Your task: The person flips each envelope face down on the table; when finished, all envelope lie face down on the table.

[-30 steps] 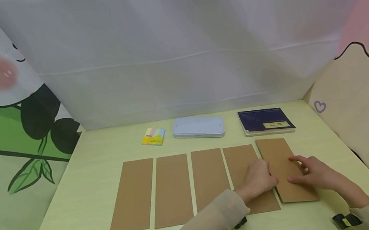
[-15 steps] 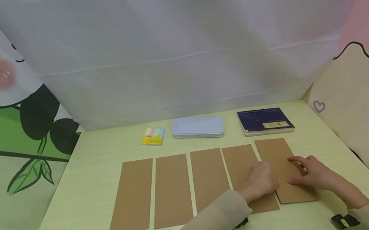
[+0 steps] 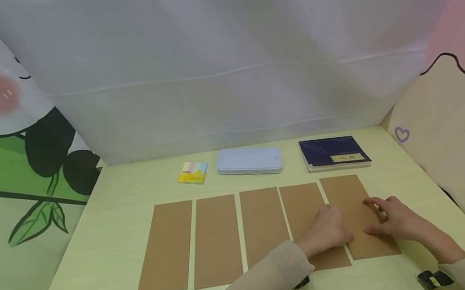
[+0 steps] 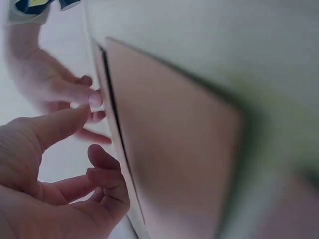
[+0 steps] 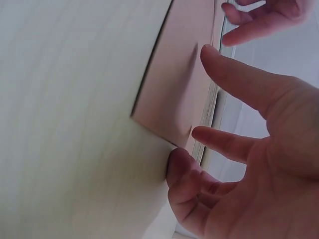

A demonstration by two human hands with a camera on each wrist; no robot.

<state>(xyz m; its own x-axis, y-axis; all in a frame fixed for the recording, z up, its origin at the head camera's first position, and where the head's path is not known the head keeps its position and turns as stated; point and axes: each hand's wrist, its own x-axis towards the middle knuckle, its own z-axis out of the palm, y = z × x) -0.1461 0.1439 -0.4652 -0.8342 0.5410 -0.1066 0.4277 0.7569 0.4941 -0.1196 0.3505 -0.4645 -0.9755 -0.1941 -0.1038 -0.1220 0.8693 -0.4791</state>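
Observation:
Several brown cardboard rectangles lie side by side in a row across the table. At the right end lies the rightmost card (image 3: 346,203), between my two hands. My left hand (image 3: 325,230) reaches across the card beside it (image 3: 302,199), fingers bent, fingertips right at the rightmost card's left edge. In the left wrist view its thumb stands apart from the curled fingers. My right hand (image 3: 398,219) rests its thumb and forefinger, spread apart, on the rightmost card's right side. In the right wrist view the card (image 5: 167,74) lies flat under those fingertips, with other fingers at its edge.
Left in the row are three more cards, the leftmost card (image 3: 164,250) among them. Behind stand a sticky-note pack (image 3: 193,173), a pale blue tin case (image 3: 249,161) and a dark blue book (image 3: 334,152). A white cloth (image 3: 226,58) hangs along the back edge.
The rightmost card has shifted slightly left and toward me, lining up closer with the row. Both hands keep almost the same place and pose.

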